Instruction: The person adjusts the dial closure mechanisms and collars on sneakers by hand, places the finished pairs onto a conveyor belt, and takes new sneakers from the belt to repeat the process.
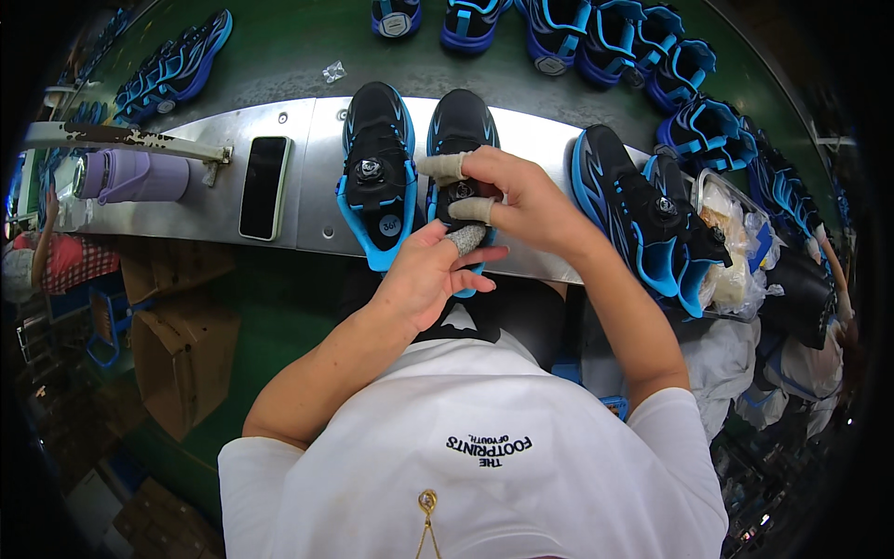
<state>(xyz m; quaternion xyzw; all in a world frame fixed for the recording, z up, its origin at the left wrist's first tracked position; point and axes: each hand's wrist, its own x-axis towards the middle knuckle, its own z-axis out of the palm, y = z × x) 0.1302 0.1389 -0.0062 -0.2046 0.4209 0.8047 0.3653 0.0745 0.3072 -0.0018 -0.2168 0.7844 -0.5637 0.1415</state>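
A pair of black and bright-blue sneakers with round lacing dials stands on the metal bench edge before me, toes pointing away. The left sneaker (377, 168) is untouched. Over the right sneaker (463, 121), my right hand (521, 196) curls its thumb and forefinger, both in pale finger cots, about the dial on the tongue. Closer to me, my left hand (424, 279) is at that sneaker's opening, its grey-covered forefinger bent against the thumb and the other fingers spread. My hands hide most of the tongue and collar.
Left of the pair lie a phone (265, 188) and a lilac bottle (144, 177) beside a chipped metal bar (121, 138). At right, another pair of sneakers (615, 191) stands by a tray of plastic-wrapped items (731, 233). More sneakers (610, 42) line the green conveyor (270, 56). Cardboard boxes (186, 359) sit below.
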